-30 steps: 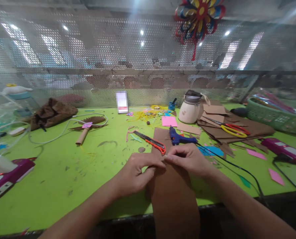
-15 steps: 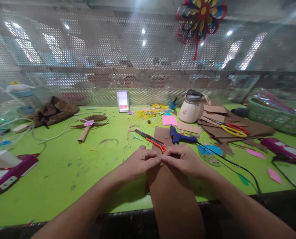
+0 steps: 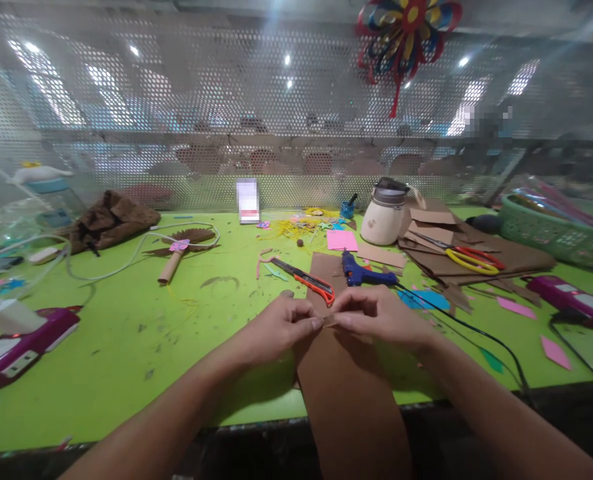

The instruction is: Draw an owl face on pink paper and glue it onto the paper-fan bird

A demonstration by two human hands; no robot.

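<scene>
A small piece of brown paper [image 3: 330, 321] is pinched between the fingertips of my left hand [image 3: 290, 325] and my right hand [image 3: 376, 319]. Both hands are closed on it, close together. Below them a long brown paper strip [image 3: 351, 393] runs over the table's front edge. Just beyond my fingers an orange utility knife [image 3: 306, 280] lies partly on the strip. A blue glue gun [image 3: 366, 272] rests beyond my right hand, its black cord trailing right.
On the green table [image 3: 126, 360], a brown paper fan shape with a rolled handle [image 3: 174, 263] lies left. Purple power strips [image 3: 571, 297] sit at both sides. Scissors [image 3: 474, 260], a cream jar [image 3: 384, 217] and a green basket [image 3: 556, 230] stand back right. A phone [image 3: 248, 200] leans at the back.
My fingertips have parted slightly, and the small brown paper piece shows more between them. The view has shifted a little.
</scene>
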